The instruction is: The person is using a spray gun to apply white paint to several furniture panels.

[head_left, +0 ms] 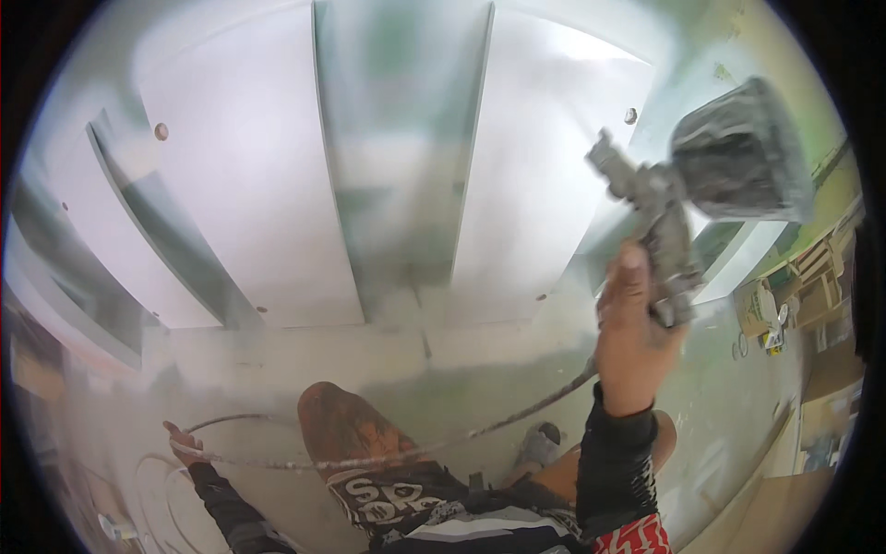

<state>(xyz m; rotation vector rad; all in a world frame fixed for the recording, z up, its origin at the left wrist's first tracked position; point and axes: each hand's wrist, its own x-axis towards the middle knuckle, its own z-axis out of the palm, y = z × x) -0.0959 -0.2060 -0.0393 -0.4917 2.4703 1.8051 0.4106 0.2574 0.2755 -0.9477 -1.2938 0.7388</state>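
My right hand [637, 355] is raised at the right, closed around the handle of a paint-crusted spray gun [666, 245]. A cloudy grey paint cup [738, 157] with dark contents sits tilted on the gun. Its nozzle points up and left over a flat white panel [540, 175] with small round holes. At the lower left, my left hand [187, 443] has its fingers around a spattered air hose [369, 461]. The hose runs across in front of my legs to the right hand. Another wide white panel [249, 175] lies left of the middle.
Narrower white panels [138, 240] lie at the far left, with green-tinted gaps between panels. Loops of pale hose [152, 489] lie on the floor at lower left, beside a small white container [117, 528]. Cardboard boxes [831, 369] and small supplies line the right side.
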